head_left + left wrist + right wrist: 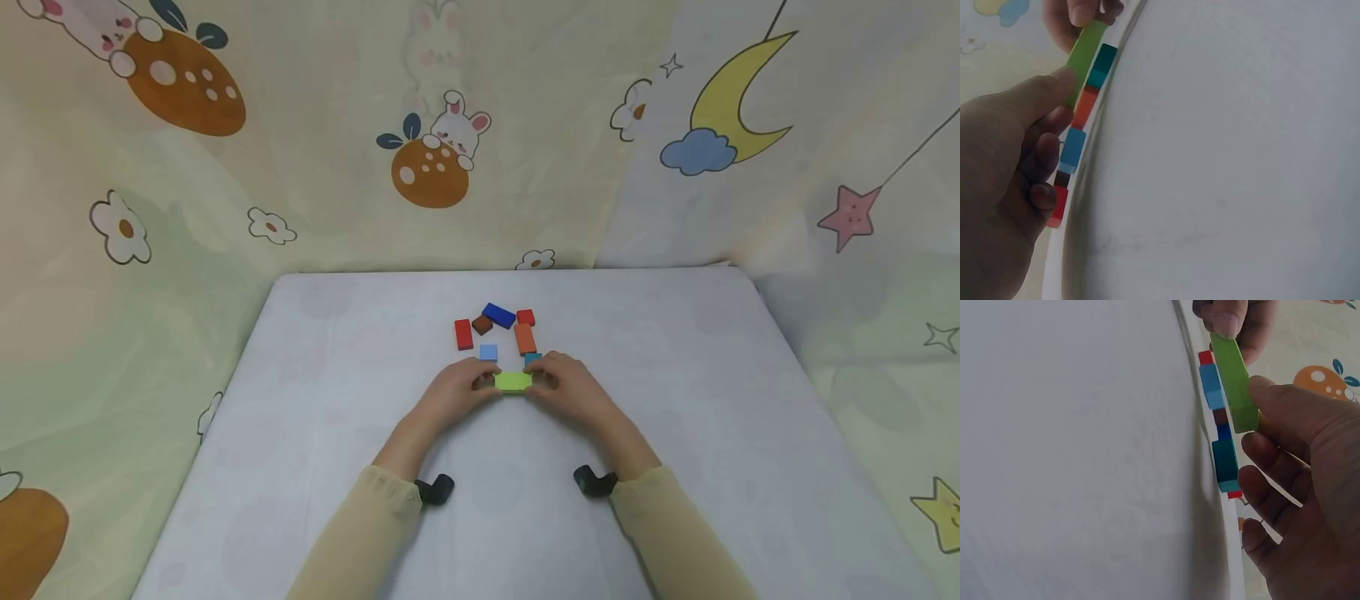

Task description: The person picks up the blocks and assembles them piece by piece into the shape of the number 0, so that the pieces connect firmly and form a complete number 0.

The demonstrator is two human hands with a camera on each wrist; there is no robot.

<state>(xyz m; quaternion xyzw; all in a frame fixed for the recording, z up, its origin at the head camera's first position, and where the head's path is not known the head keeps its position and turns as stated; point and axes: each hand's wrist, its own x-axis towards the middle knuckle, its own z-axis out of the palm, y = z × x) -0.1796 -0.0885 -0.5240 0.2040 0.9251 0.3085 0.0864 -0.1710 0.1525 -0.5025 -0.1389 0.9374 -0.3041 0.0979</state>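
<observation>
Between both hands is a lime green block [513,382], long and rectangular. My left hand [456,390] pinches its left end with thumb and fingers, and my right hand [568,387] pinches the right end. In the right wrist view the green block [1235,384] appears raised off the white surface. Just beyond it lie a light blue block [488,352] and a teal block [532,359], the latter partly hidden by the right fingers. An orange block [525,339] lies behind the teal one.
Farther back on the white table [330,333] lie a red block [463,334], a brown block [482,325], a dark blue block [498,315] and a smaller red block [526,317]. A patterned cloth [322,167] hangs behind the table's far edge.
</observation>
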